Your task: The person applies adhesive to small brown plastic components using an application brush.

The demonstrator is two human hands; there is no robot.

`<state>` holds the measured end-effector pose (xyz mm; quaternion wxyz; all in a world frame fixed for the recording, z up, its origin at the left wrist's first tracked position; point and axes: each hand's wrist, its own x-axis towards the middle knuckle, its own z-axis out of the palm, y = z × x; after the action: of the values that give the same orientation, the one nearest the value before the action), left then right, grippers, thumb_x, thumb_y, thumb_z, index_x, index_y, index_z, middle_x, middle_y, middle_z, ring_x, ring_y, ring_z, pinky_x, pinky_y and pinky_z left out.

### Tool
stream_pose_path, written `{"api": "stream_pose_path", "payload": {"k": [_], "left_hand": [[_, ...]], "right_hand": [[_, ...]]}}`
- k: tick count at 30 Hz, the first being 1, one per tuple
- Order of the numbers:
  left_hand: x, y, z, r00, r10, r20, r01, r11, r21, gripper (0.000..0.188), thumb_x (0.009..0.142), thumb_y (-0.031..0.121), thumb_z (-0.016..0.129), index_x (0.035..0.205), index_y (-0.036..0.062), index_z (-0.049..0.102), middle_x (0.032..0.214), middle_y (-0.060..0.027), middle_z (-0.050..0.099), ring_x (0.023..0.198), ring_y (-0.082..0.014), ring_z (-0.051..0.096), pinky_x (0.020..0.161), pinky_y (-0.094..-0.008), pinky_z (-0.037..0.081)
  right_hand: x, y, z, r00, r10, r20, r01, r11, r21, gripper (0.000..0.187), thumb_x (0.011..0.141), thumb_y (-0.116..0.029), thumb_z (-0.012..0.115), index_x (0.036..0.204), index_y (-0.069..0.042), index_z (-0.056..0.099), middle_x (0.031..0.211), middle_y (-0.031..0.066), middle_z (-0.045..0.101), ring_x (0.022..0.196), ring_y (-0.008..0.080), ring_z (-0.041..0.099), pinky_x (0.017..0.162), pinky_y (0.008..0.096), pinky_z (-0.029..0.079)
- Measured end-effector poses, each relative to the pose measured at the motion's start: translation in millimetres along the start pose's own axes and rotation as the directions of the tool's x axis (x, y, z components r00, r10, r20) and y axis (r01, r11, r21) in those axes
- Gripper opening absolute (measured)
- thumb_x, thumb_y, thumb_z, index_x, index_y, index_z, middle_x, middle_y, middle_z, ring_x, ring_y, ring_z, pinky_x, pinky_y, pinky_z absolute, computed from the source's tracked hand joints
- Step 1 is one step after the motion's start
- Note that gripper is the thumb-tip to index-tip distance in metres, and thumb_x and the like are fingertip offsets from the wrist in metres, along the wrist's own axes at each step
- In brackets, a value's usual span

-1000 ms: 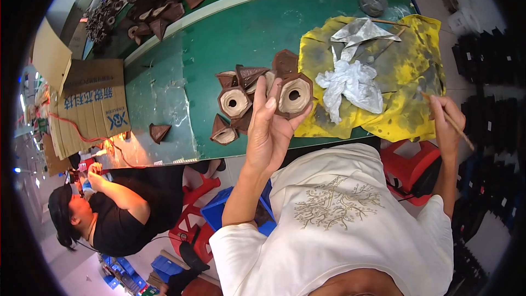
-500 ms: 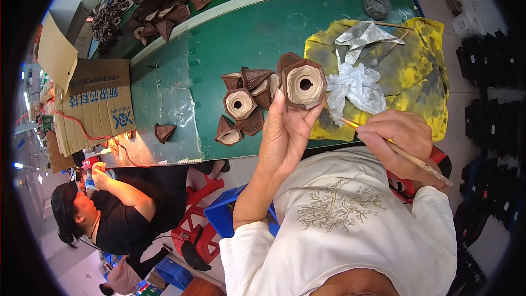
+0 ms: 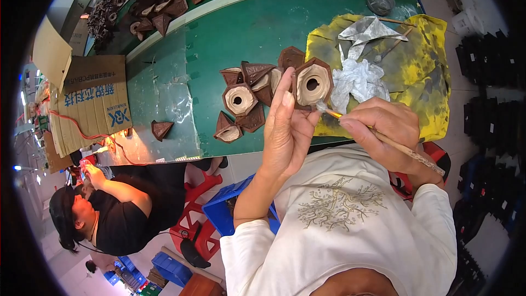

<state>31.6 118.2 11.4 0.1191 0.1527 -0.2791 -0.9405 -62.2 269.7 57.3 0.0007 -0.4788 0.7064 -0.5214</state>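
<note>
My left hand (image 3: 287, 137) holds up a dark brown, many-sided hollow piece (image 3: 313, 70), gripped at its side between thumb and fingers. Its beige inner face, with a round hole in the middle, is turned up. In my right hand (image 3: 386, 129) is a slim paintbrush (image 3: 408, 153), held like a pen. The brush's bristles meet the lower rim of the piece, close to my left fingertips. Left of the piece, several similar brown parts lie in a cluster, among them one with a beige holed face (image 3: 239, 100) and a pointed one (image 3: 227, 127).
A stained yellow cloth (image 3: 430, 77) lies at the right under a crumpled white rag (image 3: 359, 81). Beyond it is a round clear dish (image 3: 380, 1). A lone brown part (image 3: 161, 130) and a cardboard box (image 3: 93, 104) are at left. A co-worker (image 3: 118, 208) sits there.
My right hand has brought the brush left and up, from beside the piece onto its lower rim. My left hand has shifted the piece slightly right and tilted it.
</note>
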Motion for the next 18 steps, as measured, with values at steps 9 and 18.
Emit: {"api": "stream_pose_path", "payload": {"k": [9, 18], "left_hand": [[1.0, -1.2, -2.4, 1.000, 0.006, 0.024, -0.006, 1.000, -0.008, 0.065, 0.099, 0.030, 0.051, 0.151, 0.0061, 0.020, 0.148, -0.0099, 0.036, 0.135, -0.0226, 0.039, 0.110, -0.0391, 0.037], [2.5, -3.2, -2.6, 0.999, -0.011, 0.038, 0.013, 0.999, -0.039, 0.061, 0.100, 0.031, 0.049, 0.150, 0.0062, 0.023, 0.149, -0.0100, 0.036, 0.137, -0.0236, 0.038, 0.113, -0.0410, 0.035]], "right_hand": [[-2.7, 1.7, -2.3, 0.997, 0.069, -0.035, -0.070, 0.997, -0.025, 0.009, 0.076, 0.001, 0.074, 0.081, 0.001, 0.068, 0.070, 0.0104, 0.066, 0.056, 0.0192, 0.065, 0.048, 0.0281, 0.048], [-0.8, -1.4, -7.5, 0.993, 0.108, -0.040, -0.109, 0.994, -0.030, 0.007, 0.077, 0.001, 0.073, 0.078, 0.001, 0.067, 0.070, 0.0113, 0.066, 0.058, 0.0198, 0.065, 0.050, 0.0298, 0.049]]}}
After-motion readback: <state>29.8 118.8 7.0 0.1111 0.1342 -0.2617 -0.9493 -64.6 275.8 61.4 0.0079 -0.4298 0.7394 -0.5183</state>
